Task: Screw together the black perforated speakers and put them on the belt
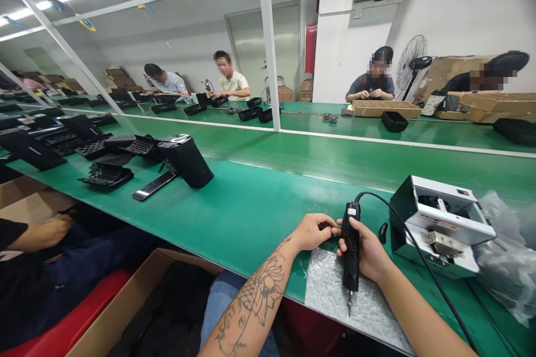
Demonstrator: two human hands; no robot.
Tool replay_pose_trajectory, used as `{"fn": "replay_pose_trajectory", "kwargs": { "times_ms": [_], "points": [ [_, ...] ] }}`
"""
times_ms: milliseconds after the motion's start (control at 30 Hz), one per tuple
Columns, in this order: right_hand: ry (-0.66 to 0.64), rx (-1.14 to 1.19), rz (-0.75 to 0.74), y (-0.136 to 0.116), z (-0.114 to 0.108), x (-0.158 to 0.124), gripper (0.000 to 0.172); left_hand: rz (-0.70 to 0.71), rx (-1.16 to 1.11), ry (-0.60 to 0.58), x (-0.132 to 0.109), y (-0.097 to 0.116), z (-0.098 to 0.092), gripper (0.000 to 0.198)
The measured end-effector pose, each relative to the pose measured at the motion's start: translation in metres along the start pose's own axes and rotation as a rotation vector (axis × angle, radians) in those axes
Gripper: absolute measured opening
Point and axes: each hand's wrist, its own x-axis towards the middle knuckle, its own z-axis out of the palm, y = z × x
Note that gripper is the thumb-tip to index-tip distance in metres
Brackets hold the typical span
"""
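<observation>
My right hand (371, 251) is wrapped around a black electric screwdriver (352, 251), held upright with its bit pointing down over a sheet of grey foam wrap (330, 284). From the tool's top a black cord runs off to the right. Close against the screwdriver's left side is my left hand (314, 231), its fingers curled and thumb pressed in; what they hold, if anything, is hidden. A dark object shows partly beneath it, too covered to name. Just right of my right hand, a small black part (383, 232) lies on the green table (243, 212).
A white and black screw feeder machine (444, 228) stands at right, beside clear plastic bags (506, 251). Left are a black housing (186, 159), a phone (154, 185) and black trays (106, 175). A neighbour's arm (37, 234) is at far left; several people work across the line.
</observation>
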Motion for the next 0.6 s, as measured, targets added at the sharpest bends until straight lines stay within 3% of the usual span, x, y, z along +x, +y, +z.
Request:
{"fn": "replay_pose_trajectory", "kwargs": {
  "times_ms": [600],
  "points": [
    [0.001, 0.008, 0.004, 0.0000, -0.0001, -0.0001, 0.028, 0.004, 0.011, 0.004, 0.0000, -0.0002, -0.0006, 0.030]
  ]
}}
